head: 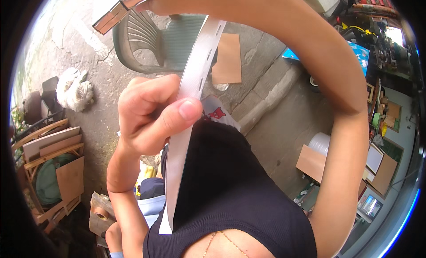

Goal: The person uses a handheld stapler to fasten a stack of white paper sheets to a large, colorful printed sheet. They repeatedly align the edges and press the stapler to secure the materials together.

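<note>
My left hand [156, 115] pinches a white woven strap [196, 68] between thumb and curled fingers. Slots run along the strap's upper part, and its lower end [166, 226] hangs down against my black top [219, 178]. Higher up, the strap passes behind my right forearm. Cut by the top edge of the picture, my right hand [151, 3] has its fingers on a brown wooden piece with dark edges [113, 16], perhaps the corner of a frame. Whether the strap is joined to this piece is hidden.
Ahead stands a green plastic chair [179, 45], beside a brown board [228, 58] on the concrete floor. Wooden frames and panels [70, 174] lean at left near a white fibre bundle [75, 88]. Another person's knee [114, 238] shows at lower left.
</note>
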A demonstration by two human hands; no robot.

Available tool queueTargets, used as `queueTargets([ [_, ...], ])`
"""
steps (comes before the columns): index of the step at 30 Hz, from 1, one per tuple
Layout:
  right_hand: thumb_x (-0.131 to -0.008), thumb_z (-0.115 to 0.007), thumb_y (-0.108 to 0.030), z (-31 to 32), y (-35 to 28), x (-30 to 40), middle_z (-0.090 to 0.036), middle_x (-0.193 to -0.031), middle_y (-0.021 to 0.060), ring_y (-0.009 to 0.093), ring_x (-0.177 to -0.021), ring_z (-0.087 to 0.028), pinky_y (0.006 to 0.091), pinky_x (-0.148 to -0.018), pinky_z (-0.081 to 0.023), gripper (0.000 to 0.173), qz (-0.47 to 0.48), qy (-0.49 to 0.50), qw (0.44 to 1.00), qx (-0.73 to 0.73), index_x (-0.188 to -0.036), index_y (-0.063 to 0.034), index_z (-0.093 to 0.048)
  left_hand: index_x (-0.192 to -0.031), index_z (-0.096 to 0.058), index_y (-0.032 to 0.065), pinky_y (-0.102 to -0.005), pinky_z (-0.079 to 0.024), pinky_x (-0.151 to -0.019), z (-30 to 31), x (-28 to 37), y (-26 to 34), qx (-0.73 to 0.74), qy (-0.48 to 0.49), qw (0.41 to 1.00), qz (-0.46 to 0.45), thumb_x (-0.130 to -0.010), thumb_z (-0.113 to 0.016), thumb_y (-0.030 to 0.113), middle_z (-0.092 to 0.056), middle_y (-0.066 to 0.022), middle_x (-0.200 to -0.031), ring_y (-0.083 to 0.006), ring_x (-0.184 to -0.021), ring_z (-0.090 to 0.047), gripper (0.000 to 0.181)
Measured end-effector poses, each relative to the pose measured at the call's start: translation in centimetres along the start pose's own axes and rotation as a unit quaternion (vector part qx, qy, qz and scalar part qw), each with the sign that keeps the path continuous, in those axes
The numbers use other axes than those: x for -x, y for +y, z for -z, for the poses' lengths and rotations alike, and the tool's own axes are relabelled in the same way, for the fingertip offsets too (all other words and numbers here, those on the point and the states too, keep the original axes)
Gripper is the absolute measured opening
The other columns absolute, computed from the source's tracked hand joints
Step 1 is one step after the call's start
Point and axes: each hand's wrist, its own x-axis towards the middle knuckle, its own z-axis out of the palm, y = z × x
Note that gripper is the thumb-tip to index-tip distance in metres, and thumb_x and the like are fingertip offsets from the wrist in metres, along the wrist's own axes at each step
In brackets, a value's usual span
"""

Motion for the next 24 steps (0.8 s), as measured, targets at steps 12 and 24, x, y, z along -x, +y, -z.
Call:
queueTargets([
  [12, -0.076, -0.060, -0.002, -0.1, 0.9, 3.0, -0.062, -0.071, 0.0125, 0.018, -0.062, -0.062, 0.0273, -0.057, -0.051, 0.006, -0.016, 0.124, 0.990, 0.063, -0.078, 0.0029, -0.062, -0.050, -0.044, 0.0044, -0.0230, -0.029, -0.036, -0.7, -0.5, -3.4, 0.209, -0.032, 0.977, 0.006, -0.074, -0.064, 0.018, -0.048, -0.0029, -0.043, -0.0084, -0.035, -0.043, 0.034],
  [24, -0.065, -0.076, -0.007, 5.0, -4.0, 13.9, -0.060, -0.075, 0.0094, 0.022, -0.066, -0.058, 0.0288, -0.062, -0.045, 0.034, -0.183, -0.084, 0.946, -0.256, -0.095, 0.0017, -0.061, -0.049, -0.040, 0.0054, -0.0251, -0.024, -0.039, 0.0, -0.5, -4.4, 0.217, -0.057, 0.972, -0.073, -0.072, -0.065, 0.009, -0.044, -0.0013, -0.044, -0.0078, -0.038, -0.038, 0.035],
])
